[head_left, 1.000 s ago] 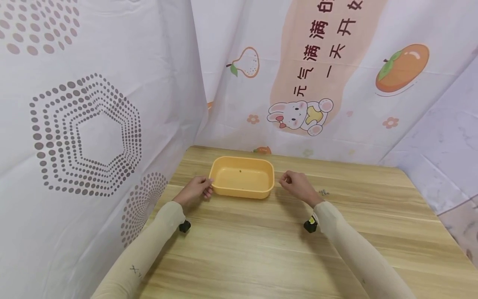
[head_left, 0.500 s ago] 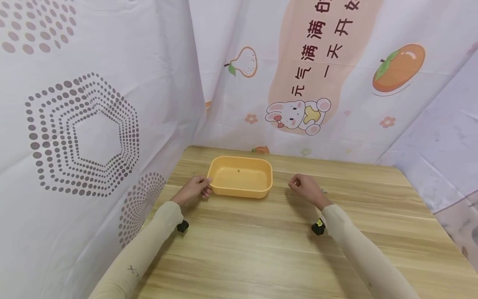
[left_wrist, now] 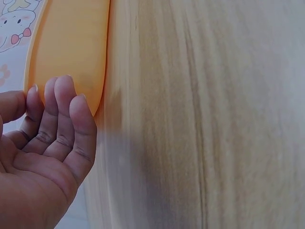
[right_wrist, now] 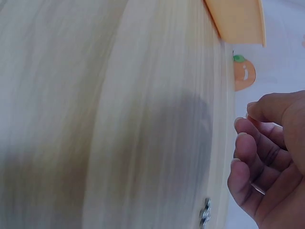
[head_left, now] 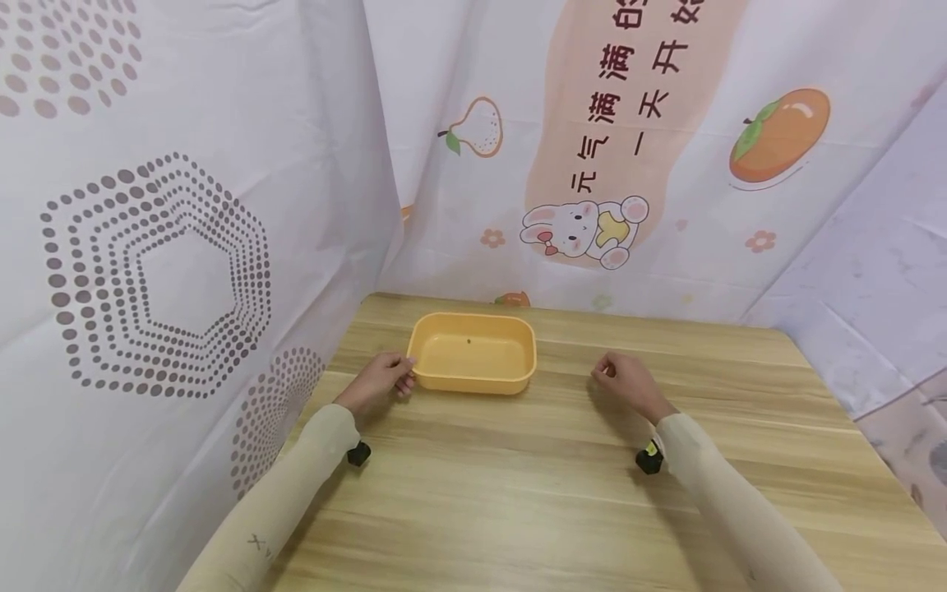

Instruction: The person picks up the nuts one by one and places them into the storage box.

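My left hand [head_left: 381, 382] pinches the left end of a yellow plastic basin [head_left: 473, 384], a shallow rectangular tub with rounded corners. In the left wrist view, thumb and index fingertip meet at the basin's rim, while the other fingers curl along its outer wall. A small dark speck [head_left: 469, 340] shows inside the basin. My right hand [head_left: 629, 384] hovers above the table to the basin's right, fingers loosely curled and thumb close to the index fingertip. Nothing is visible between those fingers. Small shiny metal pieces [right_wrist: 205, 214] lie on the table near this hand; in the head view it hides them.
The wood-grain table [head_left: 481, 493] meets a patterned white curtain [head_left: 577, 279] at the back. Another white curtain [head_left: 325, 205] hangs close along the left side. A black wrist camera [head_left: 358, 453] sits below the left cuff, and a second black camera [head_left: 649, 459] below the right.
My right hand has moved away from the basin's right end, to the right, and now covers the metal pieces. My left hand keeps its hold on the basin. The head view has shifted slightly.
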### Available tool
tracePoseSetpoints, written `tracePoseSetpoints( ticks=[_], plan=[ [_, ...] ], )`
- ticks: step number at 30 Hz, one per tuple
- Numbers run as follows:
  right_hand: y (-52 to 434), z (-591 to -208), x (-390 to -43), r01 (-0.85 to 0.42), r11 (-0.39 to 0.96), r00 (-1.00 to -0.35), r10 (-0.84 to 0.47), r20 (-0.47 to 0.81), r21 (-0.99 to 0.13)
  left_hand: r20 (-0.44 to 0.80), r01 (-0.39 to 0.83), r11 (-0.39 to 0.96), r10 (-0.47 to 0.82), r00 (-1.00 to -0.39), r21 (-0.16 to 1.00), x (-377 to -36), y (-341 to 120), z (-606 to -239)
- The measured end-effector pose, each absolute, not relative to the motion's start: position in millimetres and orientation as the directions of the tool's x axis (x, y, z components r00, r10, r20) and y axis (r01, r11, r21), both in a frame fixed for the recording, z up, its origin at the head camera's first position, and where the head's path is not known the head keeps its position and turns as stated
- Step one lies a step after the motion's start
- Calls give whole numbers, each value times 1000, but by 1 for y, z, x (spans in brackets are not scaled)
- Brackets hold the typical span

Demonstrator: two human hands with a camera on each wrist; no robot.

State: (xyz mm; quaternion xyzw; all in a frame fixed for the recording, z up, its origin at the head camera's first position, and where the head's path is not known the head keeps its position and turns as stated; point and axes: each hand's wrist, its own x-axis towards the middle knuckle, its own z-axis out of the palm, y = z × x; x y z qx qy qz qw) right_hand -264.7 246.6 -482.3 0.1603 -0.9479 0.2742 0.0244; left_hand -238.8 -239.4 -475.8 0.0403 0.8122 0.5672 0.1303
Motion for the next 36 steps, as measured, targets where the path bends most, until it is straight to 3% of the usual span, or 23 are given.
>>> tracePoseSetpoints(
  ticks=[18,36],
  plan=[
    [290,-489,-251,-266,816,-963,-250,102,-513,-164,-82,337,226,-960,938,-237,-241,-477],
    [320,-492,-244,-184,788,-974,-225,4,-588,-153,-65,332,248,-957,941,-238,-241,-476]
  ],
)
